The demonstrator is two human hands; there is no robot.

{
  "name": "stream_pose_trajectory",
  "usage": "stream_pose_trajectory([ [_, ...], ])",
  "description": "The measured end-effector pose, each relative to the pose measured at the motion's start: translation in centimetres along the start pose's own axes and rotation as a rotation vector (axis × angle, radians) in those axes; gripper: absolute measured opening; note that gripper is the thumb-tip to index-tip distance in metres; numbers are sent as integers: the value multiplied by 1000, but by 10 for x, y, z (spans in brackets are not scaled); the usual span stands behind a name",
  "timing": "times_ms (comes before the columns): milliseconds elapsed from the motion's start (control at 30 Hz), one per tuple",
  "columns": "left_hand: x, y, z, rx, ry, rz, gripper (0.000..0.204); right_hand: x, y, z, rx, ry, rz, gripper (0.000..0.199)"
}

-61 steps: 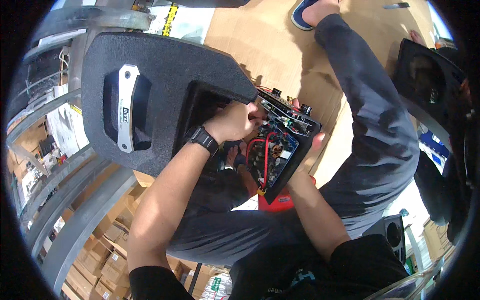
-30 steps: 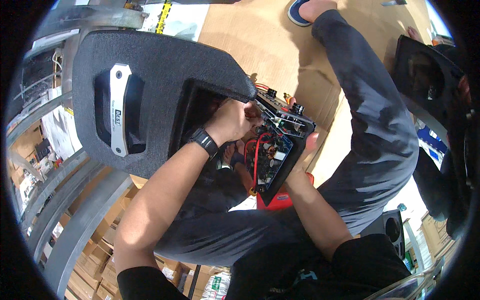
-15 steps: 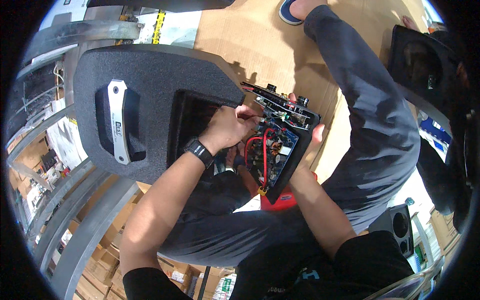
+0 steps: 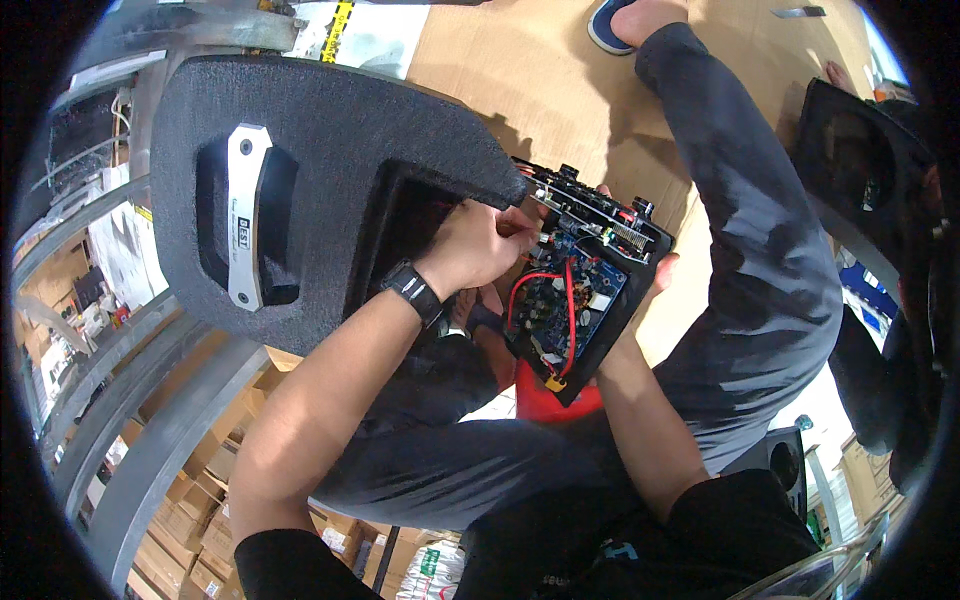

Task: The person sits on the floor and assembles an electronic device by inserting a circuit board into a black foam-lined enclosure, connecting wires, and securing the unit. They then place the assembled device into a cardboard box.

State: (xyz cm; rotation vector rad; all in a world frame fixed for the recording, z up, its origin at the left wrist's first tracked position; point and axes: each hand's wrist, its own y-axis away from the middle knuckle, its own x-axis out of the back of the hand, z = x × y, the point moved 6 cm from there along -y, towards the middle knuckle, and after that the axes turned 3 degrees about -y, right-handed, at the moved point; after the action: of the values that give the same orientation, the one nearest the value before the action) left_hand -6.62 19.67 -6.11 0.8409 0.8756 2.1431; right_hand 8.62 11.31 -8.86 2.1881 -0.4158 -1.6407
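- how far along is it?
- the panel [image 4: 636,280] is out of the box [image 4: 330,110], just beside its recess [image 4: 385,250], with the board [image 4: 592,272] bare. red wires [image 4: 571,320] loop across the board to a yellow plug [image 4: 555,382].
- and what's left?
- i'd judge it partway: the panel is unseated, the board open to my fingers.
- your hands?
- my right hand [image 4: 664,273] grips the panel's outer edge, thumb showing, the other fingers mostly hidden behind it. my left hand [image 4: 470,245] is at the board's inner edge, fingertips drawn together; i can't tell what's between them.
- and around you?
- tan cardboard [image 4: 480,60] covers the floor ahead; a red thing [image 4: 540,402] shows below the panel. metal rails [image 4: 200,430] run along my left, cartons [image 4: 190,520] beyond, and another speaker [image 4: 830,130] is well off to my right. what bears the box, i can't tell.
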Motion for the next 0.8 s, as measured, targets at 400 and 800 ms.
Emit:
stream_pose_trajectory([
  [400,0,3,13,-27,47,19,22,0,-3,-3,-20,30,-24,123],
  [800,-1,2,18,-59,38,36,19,8,-5,0,6,-19,-74,131],
])
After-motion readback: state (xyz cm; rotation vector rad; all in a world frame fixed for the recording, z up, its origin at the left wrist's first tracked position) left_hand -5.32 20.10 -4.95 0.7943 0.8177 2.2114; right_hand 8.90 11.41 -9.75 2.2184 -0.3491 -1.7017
